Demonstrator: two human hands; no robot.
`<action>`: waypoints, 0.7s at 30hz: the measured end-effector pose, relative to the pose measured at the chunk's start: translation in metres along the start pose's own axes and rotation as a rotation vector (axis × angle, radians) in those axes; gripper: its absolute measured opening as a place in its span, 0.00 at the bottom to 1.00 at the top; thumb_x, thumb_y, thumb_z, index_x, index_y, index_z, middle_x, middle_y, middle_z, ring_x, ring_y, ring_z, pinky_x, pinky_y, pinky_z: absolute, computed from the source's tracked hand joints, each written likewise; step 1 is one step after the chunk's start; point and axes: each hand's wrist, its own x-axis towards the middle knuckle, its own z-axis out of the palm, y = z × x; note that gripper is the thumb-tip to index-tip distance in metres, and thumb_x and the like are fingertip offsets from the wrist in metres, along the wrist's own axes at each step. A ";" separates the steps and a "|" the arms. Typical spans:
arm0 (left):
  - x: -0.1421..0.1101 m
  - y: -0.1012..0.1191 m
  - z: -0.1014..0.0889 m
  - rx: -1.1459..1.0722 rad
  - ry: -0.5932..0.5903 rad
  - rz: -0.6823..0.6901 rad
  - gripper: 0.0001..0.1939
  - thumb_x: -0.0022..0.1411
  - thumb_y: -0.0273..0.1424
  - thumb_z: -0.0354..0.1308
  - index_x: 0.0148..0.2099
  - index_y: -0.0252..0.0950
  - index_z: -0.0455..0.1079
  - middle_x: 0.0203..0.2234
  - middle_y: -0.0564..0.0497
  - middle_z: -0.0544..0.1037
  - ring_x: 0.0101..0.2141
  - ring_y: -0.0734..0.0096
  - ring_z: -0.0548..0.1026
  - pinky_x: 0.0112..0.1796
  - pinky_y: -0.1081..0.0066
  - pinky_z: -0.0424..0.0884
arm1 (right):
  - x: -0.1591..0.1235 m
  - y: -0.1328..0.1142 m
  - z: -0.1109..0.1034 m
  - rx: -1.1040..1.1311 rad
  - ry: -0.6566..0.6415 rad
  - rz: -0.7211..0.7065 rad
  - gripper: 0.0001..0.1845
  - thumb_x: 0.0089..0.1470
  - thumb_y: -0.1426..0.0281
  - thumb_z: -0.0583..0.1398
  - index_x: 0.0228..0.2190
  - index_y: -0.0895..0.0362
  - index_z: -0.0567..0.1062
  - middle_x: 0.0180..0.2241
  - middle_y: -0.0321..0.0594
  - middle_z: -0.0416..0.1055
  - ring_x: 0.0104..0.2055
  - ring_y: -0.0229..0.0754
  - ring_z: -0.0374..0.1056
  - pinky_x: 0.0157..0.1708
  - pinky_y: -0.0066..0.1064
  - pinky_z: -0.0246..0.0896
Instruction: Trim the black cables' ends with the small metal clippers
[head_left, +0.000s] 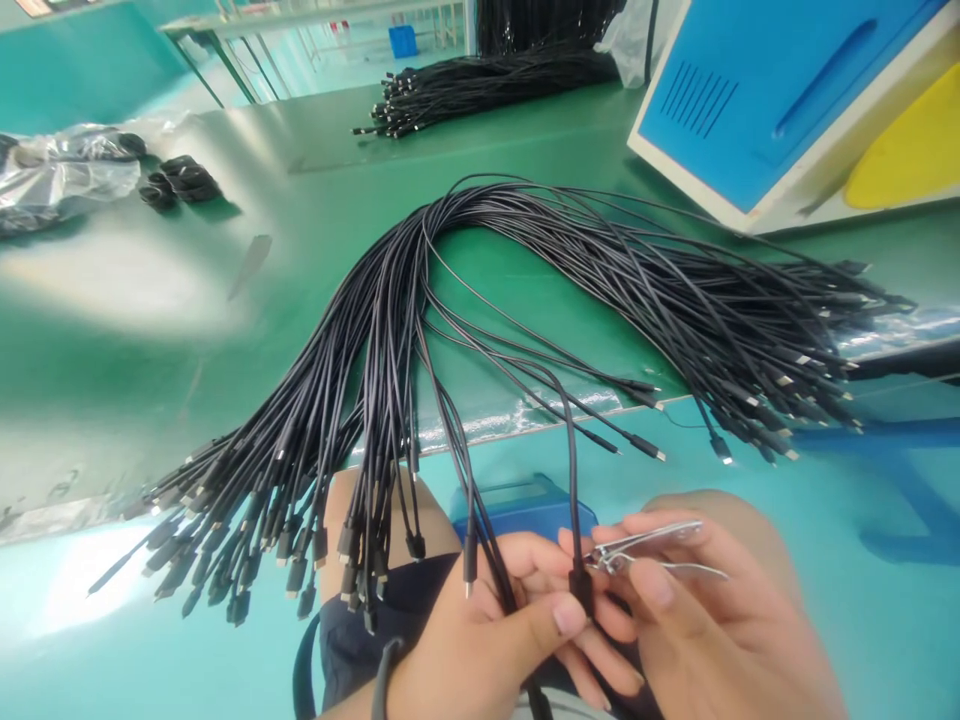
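Left hand (517,620) pinches cable (574,475) by thick black part (580,588) above lap; right hand (720,625) grips nail clippers (646,541) just beside. Firm thumb helps; blades best kept off cable jacket. Bundle (660,290) drapes over surface (300,210).

The left forearm (347,708) enters from the bottom left, and the left hand (495,625) is turned palm up in a firm pinch — thumb (551,620) laid across with the nail upward, the fingers (596,665) reaching rightward beneath it. Just beside it, the right hand (720,620) faces its palm inward in a lighter grip — right thumb (664,590) angled up and to the left, the lower fingertips (619,618) pointing toward the left hand. Bare skin shows at the left knee (431,510) and right knee (750,525), set apart on either side of the hands.
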 end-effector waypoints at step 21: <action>-0.001 -0.004 0.001 -0.038 0.026 -0.085 0.07 0.58 0.26 0.66 0.38 0.32 0.72 0.30 0.48 0.84 0.27 0.73 0.82 0.26 0.81 0.77 | 0.002 -0.002 0.002 0.087 -0.111 0.017 0.05 0.56 0.62 0.63 0.34 0.50 0.74 0.23 0.37 0.74 0.18 0.41 0.70 0.17 0.33 0.70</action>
